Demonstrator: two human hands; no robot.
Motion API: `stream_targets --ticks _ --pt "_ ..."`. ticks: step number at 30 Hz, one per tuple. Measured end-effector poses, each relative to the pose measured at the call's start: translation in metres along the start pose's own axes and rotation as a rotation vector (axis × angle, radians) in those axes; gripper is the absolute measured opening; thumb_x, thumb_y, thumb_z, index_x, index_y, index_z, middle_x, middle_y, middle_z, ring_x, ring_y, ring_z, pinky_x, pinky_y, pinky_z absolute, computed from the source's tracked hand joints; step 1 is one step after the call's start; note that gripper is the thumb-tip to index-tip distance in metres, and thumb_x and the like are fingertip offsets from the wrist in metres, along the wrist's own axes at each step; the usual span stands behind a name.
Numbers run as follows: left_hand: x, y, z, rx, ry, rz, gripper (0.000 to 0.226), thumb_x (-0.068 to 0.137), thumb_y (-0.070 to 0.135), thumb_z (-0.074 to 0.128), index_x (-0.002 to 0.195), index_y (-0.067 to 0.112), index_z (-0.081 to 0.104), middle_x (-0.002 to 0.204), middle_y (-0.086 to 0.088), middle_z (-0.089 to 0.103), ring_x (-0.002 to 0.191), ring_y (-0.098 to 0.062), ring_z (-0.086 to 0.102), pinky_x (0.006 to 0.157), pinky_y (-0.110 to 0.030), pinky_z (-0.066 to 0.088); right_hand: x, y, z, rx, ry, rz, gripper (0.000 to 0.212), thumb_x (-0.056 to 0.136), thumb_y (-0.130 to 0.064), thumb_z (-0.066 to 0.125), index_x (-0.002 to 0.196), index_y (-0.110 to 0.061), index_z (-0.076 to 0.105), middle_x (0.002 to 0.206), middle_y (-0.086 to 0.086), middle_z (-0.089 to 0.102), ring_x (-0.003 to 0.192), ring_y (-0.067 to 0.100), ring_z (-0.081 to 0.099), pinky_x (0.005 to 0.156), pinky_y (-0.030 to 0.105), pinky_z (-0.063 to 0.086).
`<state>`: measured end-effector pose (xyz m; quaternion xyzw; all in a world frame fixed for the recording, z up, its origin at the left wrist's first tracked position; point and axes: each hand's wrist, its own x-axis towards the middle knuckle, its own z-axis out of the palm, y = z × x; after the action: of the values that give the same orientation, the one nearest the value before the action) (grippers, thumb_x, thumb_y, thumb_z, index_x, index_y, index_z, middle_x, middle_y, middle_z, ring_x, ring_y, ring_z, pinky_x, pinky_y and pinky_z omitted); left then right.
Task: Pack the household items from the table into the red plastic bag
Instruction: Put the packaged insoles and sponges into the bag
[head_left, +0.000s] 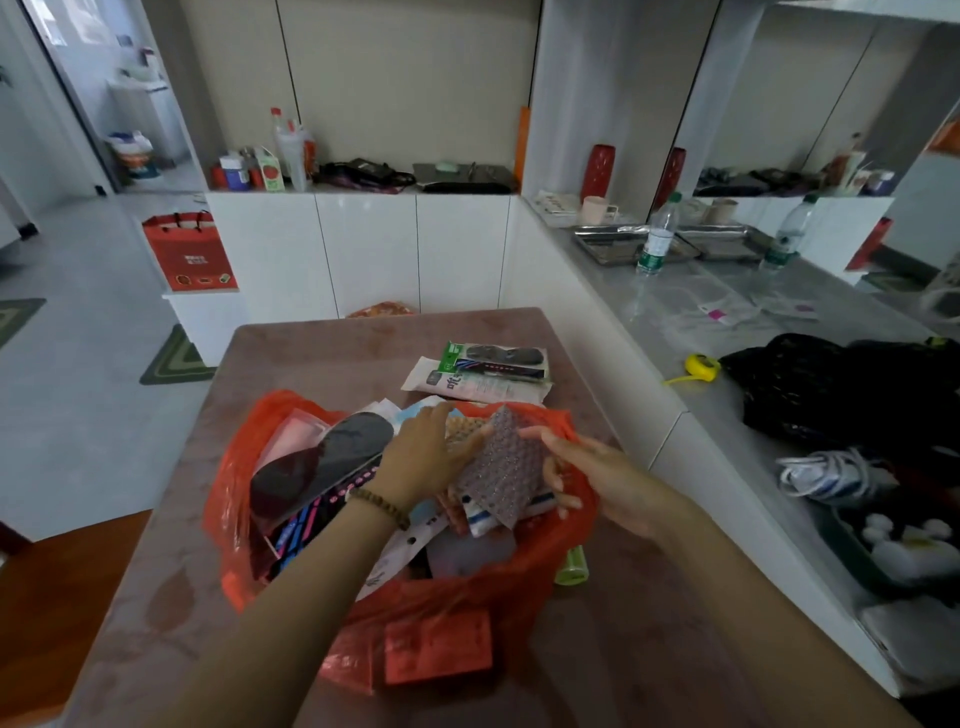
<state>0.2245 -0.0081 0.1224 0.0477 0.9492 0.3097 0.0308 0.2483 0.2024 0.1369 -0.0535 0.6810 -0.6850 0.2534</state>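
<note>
The red plastic bag sits slumped open on the table, its mouth spread wide so things can drop straight in. It is already crowded: a dark insole leans across the bag's left side, over flat packets. Above the bag's mouth, both hands meet on a bumpy grey sheet. The right hand grasps the sheet's edge nearest the bag's right rim, thumb on top and fingers curled beneath. The left hand lays fairly straight fingers on the opposite edge, pressing rather than clenching, probably to steer the floppy sheet down flat among the contents. Just beyond the bag's far rim lies a small stack of packets, not yet packed. A green tube lies against the bag's right side, outside it.
</note>
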Motion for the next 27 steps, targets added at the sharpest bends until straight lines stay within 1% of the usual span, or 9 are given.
stream_targets --ticks 4,6,8,11,14,17,20,24,27 --pt "-0.007 0.01 0.01 -0.247 -0.073 0.095 0.048 0.097 0.046 0.037 0.125 0.011 0.054 0.119 0.002 0.06 0.104 -0.011 0.059 0.087 -0.025 0.045 0.001 -0.005 -0.008 -0.306 0.038 -0.023 0.043 0.083 -0.053 0.052 0.111 -0.024 0.067 0.086 0.001 0.069 0.082 0.013 0.063 0.082 0.027 0.049" --pt "-0.002 0.009 0.01 -0.248 0.061 0.091 0.052 0.096 0.047 0.035 0.128 0.011 0.052 0.121 0.003 0.055 0.11 -0.01 0.052 0.09 -0.023 0.039 0.003 -0.009 -0.019 -0.213 0.09 0.012 0.051 0.077 -0.061 0.049 0.098 -0.019 0.071 0.094 0.005 0.07 0.086 0.016 0.066 0.081 0.029 0.052" --pt "0.006 0.003 0.007 -0.282 0.111 0.069 0.071 0.089 0.064 0.026 0.134 0.014 0.048 0.135 -0.001 0.052 0.124 -0.015 0.049 0.103 -0.031 0.038 0.011 -0.008 -0.039 -0.057 0.218 0.013 0.052 0.084 -0.061 0.043 0.087 -0.016 0.069 0.084 0.005 0.072 0.08 0.017 0.069 0.074 0.028 0.054" --pt "0.015 -0.003 0.005 -0.338 0.123 0.08 0.093 0.076 0.083 0.014 0.14 0.022 0.041 0.144 0.001 0.047 0.131 -0.016 0.044 0.111 -0.042 0.036 0.032 0.023 -0.076 0.134 0.386 0.051 0.044 0.087 -0.054 0.048 0.099 -0.016 0.066 0.097 0.002 0.071 0.094 0.019 0.066 0.086 0.034 0.05" --pt "0.017 0.007 0.009 -0.365 0.141 0.158 0.081 0.08 0.078 0.019 0.145 0.031 0.031 0.153 0.007 0.033 0.139 -0.009 0.031 0.116 -0.036 0.026 0.048 0.086 -0.092 0.1 0.458 0.21 0.051 0.084 -0.049 0.062 0.123 -0.017 0.057 0.122 0.003 0.062 0.11 0.019 0.06 0.099 0.04 0.046" --pt "0.015 0.033 0.019 -0.289 0.056 0.281 0.064 0.082 0.07 0.029 0.141 0.045 0.029 0.153 0.011 0.03 0.14 -0.007 0.025 0.114 -0.034 0.022 0.047 0.131 -0.081 0.114 0.435 0.376 0.036 0.088 -0.037 0.06 0.112 -0.01 0.061 0.104 0.007 0.067 0.089 0.019 0.063 0.074 0.031 0.051" --pt "0.025 0.048 0.039 -0.016 -0.064 0.35 0.066 0.077 0.08 0.029 0.134 0.048 0.04 0.15 0.015 0.034 0.143 -0.011 0.02 0.117 -0.043 0.016 0.051 0.146 -0.07 0.203 0.406 0.432 0.034 0.091 -0.037 0.056 0.108 -0.01 0.066 0.085 0.004 0.071 0.075 0.016 0.066 0.058 0.025 0.049" --pt "0.041 0.043 0.057 0.373 -0.167 0.339 0.09 0.06 0.091 0.021 0.129 0.041 0.051 0.142 0.018 0.044 0.141 -0.011 0.024 0.119 -0.046 0.011 0.072 0.155 -0.079 0.226 0.456 0.502 0.056 0.083 -0.061 0.054 0.11 -0.013 0.065 0.088 0.004 0.069 0.079 0.017 0.063 0.06 0.025 0.046" --pt "0.044 0.029 0.058 0.384 -0.192 0.295 0.085 0.061 0.09 0.034 0.129 0.041 0.05 0.143 0.018 0.043 0.142 -0.013 0.024 0.118 -0.044 0.019 0.09 0.164 -0.083 0.165 0.46 0.56 0.095 0.051 -0.088 0.056 0.11 -0.015 0.066 0.102 0.007 0.069 0.091 0.021 0.061 0.07 0.028 0.044"
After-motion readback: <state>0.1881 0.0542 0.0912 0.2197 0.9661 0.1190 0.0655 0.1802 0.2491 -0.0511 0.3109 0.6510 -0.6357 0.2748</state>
